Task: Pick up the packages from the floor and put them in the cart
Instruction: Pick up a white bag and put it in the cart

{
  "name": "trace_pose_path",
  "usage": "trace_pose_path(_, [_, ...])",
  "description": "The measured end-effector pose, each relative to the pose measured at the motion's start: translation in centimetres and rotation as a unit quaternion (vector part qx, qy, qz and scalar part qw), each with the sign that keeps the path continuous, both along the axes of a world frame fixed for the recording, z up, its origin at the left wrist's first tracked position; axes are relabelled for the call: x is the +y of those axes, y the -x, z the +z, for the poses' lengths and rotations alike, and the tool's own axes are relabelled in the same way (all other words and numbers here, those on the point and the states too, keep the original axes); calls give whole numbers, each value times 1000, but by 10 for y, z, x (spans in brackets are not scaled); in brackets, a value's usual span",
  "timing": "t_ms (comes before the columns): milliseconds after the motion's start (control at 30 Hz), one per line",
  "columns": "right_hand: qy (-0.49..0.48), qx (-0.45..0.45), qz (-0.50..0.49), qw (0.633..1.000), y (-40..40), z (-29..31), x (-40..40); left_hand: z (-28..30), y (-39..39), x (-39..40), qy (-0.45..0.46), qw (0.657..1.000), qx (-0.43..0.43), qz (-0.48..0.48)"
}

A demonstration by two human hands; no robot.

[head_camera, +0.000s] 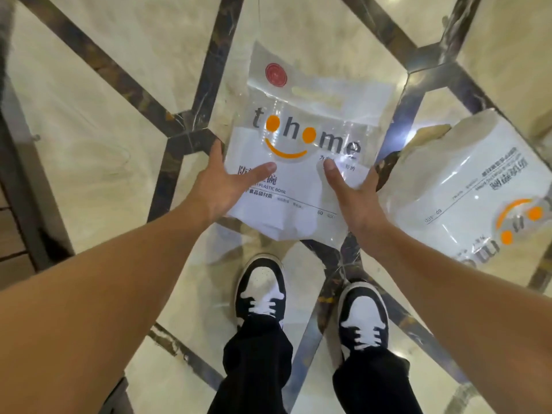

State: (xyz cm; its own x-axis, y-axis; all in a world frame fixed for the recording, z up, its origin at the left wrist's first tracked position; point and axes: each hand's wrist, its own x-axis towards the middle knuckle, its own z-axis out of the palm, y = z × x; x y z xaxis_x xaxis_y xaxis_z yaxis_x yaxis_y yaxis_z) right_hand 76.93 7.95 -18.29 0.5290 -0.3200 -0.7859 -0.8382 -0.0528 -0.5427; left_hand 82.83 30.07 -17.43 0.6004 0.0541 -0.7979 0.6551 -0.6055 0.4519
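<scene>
The left hand [222,182] grips the left edge of a clear plastic package [298,150]: its thumb lies across the printed front face, pointing toward the middle, while the other fingers wrap out of sight round the edge behind. The right hand [355,194] does the same on the opposite side, thumb pressed flat on the front near the lower right of the print, fingers curled round the right edge. So the package sits between the two hands, pinched at its lower half from both sides.

It is a flat bag of white plastic bowls, printed with grey letters, orange dots and an orange smile, with a red round sticker near the top. Its long axis runs away from the person, the handle slot and sticker at the far end, the bottom seam nearest the shoes [310,300]. The print reads upright from the person's side. Whether the bag is resting on the floor [98,124] or just lifted cannot be told.

A second package [478,192] of the same kind lies on the floor just right of the right hand, turned so its print reads upside down and slanted, partly cut off by the frame edge. The floor is pale polished marble with dark inlaid bands.
</scene>
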Motion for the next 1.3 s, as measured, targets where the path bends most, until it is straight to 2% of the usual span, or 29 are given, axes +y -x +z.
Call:
trace_pose_path(100, [22,19,41,999,4,17,3,12,9,6,14,1000,-4,18])
trace_pose_path(200, [43,18,63,997,6,53,3,50,17,3,23,998,-35,44])
trace_pose_path(400, [62,-81,26,994,-15,177,-25,170,5,-31,-20,991,-125,45])
trace_pose_path(600, [105,-178,-39,978,-58,342,-89,340,-43,-104,-46,970,-237,16])
trace_pose_path(833, [154,-247,-101,951,-66,594,-175,592,-74,-193,-17,938,-343,-49])
trace_pose_path(967, [199,-307,-143,919,-53,730,-211,727,-83,-234,21,913,-397,-89])
trace_pose_path(1100, [264,-379,-187,867,-26,858,-238,848,-87,-272,96,868,-467,-138])
trace_pose_path(1300, [342,-417,-293,790,73,990,-265,989,-37,-336,195,797,-512,-256])
